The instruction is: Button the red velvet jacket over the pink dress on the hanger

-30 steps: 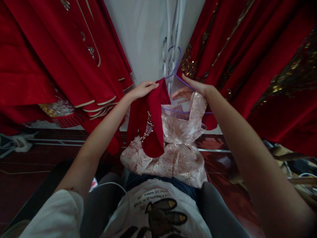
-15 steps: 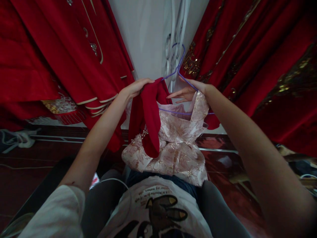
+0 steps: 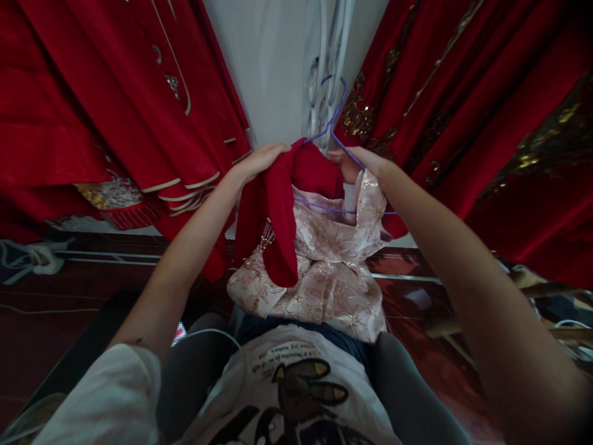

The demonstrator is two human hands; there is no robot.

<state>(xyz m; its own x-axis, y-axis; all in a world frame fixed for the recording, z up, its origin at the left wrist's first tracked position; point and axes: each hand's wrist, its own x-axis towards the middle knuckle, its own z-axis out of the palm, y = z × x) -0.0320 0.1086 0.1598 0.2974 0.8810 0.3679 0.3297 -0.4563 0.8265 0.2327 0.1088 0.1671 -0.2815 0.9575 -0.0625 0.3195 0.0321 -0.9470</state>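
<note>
A purple wire hanger [image 3: 334, 133] hangs in front of me with a pale pink, gold-patterned garment [image 3: 333, 266] on it. A dark red velvet piece [image 3: 282, 210] with a beaded trim is draped over the hanger's left shoulder. My left hand [image 3: 262, 159] grips the top of the red piece at that shoulder. My right hand [image 3: 361, 162] is closed on the hanger's right shoulder and the pink garment's edge, next to the red cloth.
Red embroidered robes hang at the left [image 3: 115, 105] and at the right [image 3: 486, 111]. A white wall with a white ornamental metal rail [image 3: 324, 55] is behind the hanger. The dark red floor [image 3: 55, 296] has a white cord and cloth at the left.
The red piece has been pulled further right across the top of the hanger. My right hand, with fingers stretched out before, has closed at the hanger's right shoulder.
</note>
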